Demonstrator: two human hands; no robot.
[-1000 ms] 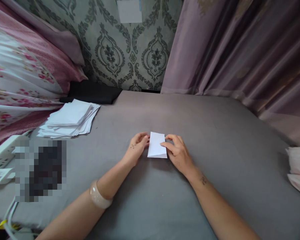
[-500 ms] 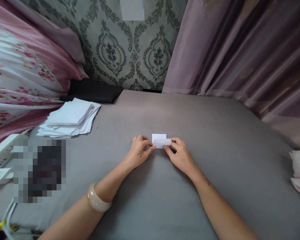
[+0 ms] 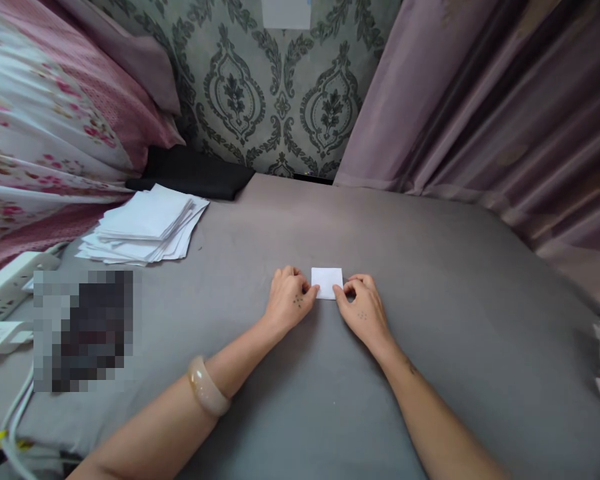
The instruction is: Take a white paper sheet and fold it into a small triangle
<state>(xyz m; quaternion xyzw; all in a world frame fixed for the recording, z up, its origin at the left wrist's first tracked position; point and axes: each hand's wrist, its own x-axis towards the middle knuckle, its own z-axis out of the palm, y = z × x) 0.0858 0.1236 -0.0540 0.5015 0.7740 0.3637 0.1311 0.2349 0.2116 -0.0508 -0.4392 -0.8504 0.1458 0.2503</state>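
Note:
A small folded piece of white paper (image 3: 327,281) lies near the middle of the grey cloth surface (image 3: 340,360). My left hand (image 3: 293,299) pinches its lower left corner, thumb on top and fingers curled at the side. At the lower right corner, my right hand (image 3: 364,307) grips the paper the same way, its thumb on the face and its fingers bent beside the edge. A pale bangle (image 3: 209,387) circles my left wrist.
To the left lies a stack of white paper (image 3: 147,217), with a folded black cloth (image 3: 193,172) behind it. A power strip (image 3: 13,283) with cables and a blurred-out dark object (image 3: 97,327) are at the far left. Curtains (image 3: 430,87) hang at the right.
The upper flap, which lay askew to the right, now lines up with the paper beneath, leaving one neat rectangle. The view has shifted slightly.

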